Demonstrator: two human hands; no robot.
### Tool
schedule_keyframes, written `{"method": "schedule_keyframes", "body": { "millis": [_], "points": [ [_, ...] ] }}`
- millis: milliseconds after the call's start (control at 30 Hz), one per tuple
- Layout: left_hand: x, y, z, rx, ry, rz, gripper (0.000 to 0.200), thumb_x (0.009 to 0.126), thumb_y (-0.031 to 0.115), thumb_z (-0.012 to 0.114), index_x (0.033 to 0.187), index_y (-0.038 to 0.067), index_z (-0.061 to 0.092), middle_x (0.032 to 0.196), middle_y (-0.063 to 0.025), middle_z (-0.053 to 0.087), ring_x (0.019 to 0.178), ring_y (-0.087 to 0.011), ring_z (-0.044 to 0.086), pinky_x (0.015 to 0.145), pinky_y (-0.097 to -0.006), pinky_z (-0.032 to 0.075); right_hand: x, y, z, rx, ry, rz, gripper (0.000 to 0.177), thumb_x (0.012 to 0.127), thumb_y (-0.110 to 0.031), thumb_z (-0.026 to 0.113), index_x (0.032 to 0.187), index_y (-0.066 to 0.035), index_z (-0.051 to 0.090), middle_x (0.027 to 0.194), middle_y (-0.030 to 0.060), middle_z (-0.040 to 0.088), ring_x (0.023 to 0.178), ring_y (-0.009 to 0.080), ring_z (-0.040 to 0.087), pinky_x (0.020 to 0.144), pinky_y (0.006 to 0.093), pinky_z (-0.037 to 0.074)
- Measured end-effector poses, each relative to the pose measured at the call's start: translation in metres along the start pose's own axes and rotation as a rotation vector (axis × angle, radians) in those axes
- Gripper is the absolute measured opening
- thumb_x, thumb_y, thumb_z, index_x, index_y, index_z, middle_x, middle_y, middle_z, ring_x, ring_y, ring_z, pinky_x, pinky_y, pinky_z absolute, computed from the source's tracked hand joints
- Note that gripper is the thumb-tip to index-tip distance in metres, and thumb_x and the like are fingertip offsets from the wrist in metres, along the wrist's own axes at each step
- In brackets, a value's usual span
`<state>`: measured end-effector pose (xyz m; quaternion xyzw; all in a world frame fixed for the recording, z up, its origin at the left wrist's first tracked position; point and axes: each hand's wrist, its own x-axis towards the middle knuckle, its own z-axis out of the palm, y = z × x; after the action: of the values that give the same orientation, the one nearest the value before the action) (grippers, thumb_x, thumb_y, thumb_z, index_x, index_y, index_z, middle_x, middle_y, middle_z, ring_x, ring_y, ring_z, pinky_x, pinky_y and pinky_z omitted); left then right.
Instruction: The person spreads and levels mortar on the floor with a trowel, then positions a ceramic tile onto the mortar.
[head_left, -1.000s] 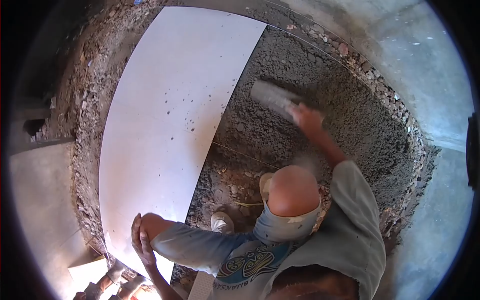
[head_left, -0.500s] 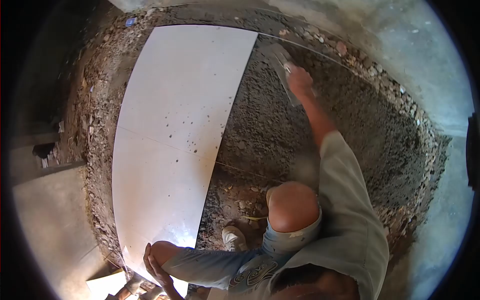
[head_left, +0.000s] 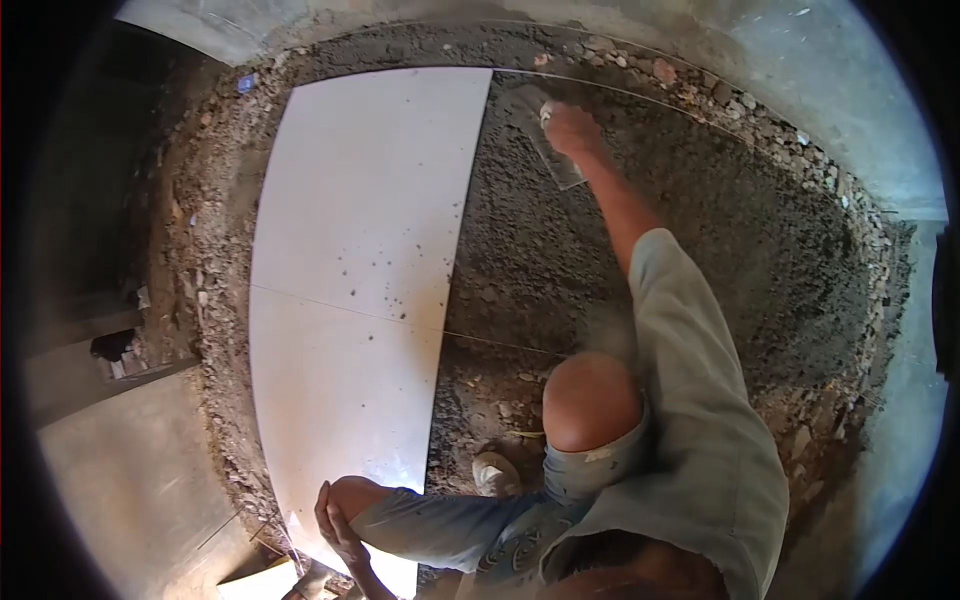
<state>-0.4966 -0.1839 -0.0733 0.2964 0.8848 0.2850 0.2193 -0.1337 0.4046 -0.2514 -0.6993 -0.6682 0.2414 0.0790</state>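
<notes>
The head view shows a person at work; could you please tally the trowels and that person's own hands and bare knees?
Trowel: 1
Hands (right hand, left hand): 2
Bare knees (right knee, left knee): 2
Total: 5

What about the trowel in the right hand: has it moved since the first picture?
Yes: the trowel has moved farther out, closer to the far right corner of the white slab.

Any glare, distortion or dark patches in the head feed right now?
Head view: glare whitens the pale slab beside the left knee; its left edge looks bowed, likely lens distortion; deep shadow swallows detail at far left; the trowel in the right hand remains readable.
</notes>
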Motion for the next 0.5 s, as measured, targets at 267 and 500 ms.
{"method": "schedule_keyframes", "body": {
  "millis": [267, 500],
  "points": [
    [-0.021, 0.005, -0.001, -0.005, 0.08, -0.002, 0.051, 0.101, 0.041, 0.042, 0.131, 0.002, 0.055, 0.131, -0.0161, 0.057, 0.119, -0.0295, 0.053, 0.104, -0.0411, 0.039, 0.061, -0.008, 0.02, -0.033, 0.0, 0.04, 0.033, 0.1, -0.022, 0.043, 0.126, -0.013, 0.06, 0.116, 0.0169, 0.066, 0.108, 0.0402, 0.061, 0.093, 0.0539, 0.049],
    [-0.021, -0.018, -0.005, -0.084, 0.048, -0.031, 0.051, 0.103, 0.041, 0.041, 0.134, 0.002, 0.052, 0.135, -0.0142, 0.054, 0.121, -0.0271, 0.051, 0.105, -0.0399, 0.037, 0.036, 0.043, 0.033, -0.065, 0.023, 0.039, 0.032, 0.098, -0.026, 0.044, 0.125, -0.017, 0.059, 0.111, 0.0182, 0.066, 0.103, 0.0404, 0.063, 0.086, 0.0544, 0.051]
  ]
}}
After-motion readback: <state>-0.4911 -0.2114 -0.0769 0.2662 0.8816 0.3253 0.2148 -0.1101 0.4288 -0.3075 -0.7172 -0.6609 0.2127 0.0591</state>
